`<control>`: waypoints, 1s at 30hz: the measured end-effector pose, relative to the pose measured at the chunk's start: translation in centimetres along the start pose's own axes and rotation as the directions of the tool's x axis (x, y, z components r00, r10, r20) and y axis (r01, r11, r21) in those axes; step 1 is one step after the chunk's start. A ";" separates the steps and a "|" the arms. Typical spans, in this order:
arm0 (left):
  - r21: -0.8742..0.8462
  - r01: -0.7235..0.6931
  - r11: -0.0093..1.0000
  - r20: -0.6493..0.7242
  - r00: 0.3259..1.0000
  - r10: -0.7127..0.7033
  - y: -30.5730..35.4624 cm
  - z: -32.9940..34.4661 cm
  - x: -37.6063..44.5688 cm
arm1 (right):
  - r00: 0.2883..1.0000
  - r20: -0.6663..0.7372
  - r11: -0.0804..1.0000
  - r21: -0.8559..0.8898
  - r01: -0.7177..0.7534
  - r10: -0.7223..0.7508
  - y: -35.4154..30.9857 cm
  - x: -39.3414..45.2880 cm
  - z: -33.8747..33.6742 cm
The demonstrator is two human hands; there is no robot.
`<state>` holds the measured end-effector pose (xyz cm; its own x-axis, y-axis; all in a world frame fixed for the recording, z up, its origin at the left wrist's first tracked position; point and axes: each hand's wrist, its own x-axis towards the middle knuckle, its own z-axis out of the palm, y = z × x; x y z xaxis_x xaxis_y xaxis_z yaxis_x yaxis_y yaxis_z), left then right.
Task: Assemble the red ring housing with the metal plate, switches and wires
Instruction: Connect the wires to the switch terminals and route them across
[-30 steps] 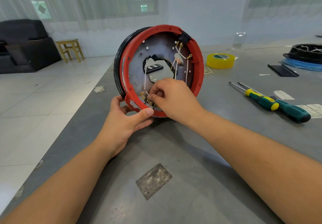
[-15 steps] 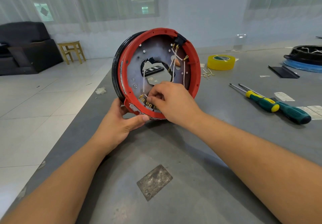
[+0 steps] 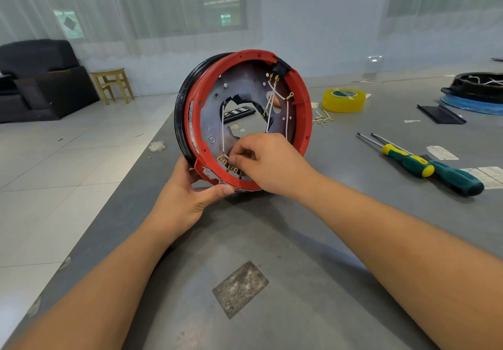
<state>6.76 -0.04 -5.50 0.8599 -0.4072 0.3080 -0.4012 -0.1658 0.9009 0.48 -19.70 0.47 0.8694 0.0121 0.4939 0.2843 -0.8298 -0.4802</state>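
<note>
The red ring housing (image 3: 306,121) stands on edge on the grey table (image 3: 313,268), its open side facing me, a black ring behind it. Inside sits the metal plate (image 3: 245,83) with a ragged central hole. White wires (image 3: 272,110) with brass terminals run from a black switch block (image 3: 281,67) at the top rim down to brass terminals (image 3: 227,161) at the bottom. My left hand (image 3: 187,200) grips the housing's lower left rim, thumb along the front edge. My right hand (image 3: 268,163) reaches inside and pinches a wire end at the bottom terminals; its fingertips are partly hidden.
Two screwdrivers (image 3: 424,163) lie to the right, near paper labels (image 3: 441,152). A yellow tape roll (image 3: 343,100) and loose brass terminals (image 3: 321,118) sit behind the housing. Another black housing on a blue ring (image 3: 476,91) is far right. The table's left edge drops to tiled floor.
The housing has turned slightly and shifted a little left; both hands keep their hold, my right hand's fingers working at the bottom terminals.
</note>
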 end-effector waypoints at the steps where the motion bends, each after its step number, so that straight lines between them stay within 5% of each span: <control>1: -0.001 0.001 1.000 0.010 1.000 -0.001 0.1 -0.1 0.0 | 1.000 -0.014 1.000 0.021 0.001 -0.001 -0.1 0.0 0.0; 14: -0.358 0.125 0.925 0.183 0.981 -0.061 0.4 -0.6 -0.1 | 0.996 0.031 0.952 0.291 -0.091 0.085 -0.1 0.2 0.5; 30: -0.291 0.122 0.949 0.239 0.970 -0.052 -0.3 -2.0 0.2 | 0.998 0.031 0.982 0.178 0.054 -0.061 -0.5 -0.4 0.7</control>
<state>7.67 1.73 -5.08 0.7791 -0.6009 0.1790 -0.1838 0.0542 0.9815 0.26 -18.90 0.04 0.8626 0.0795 0.4997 0.3985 -0.7152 -0.5741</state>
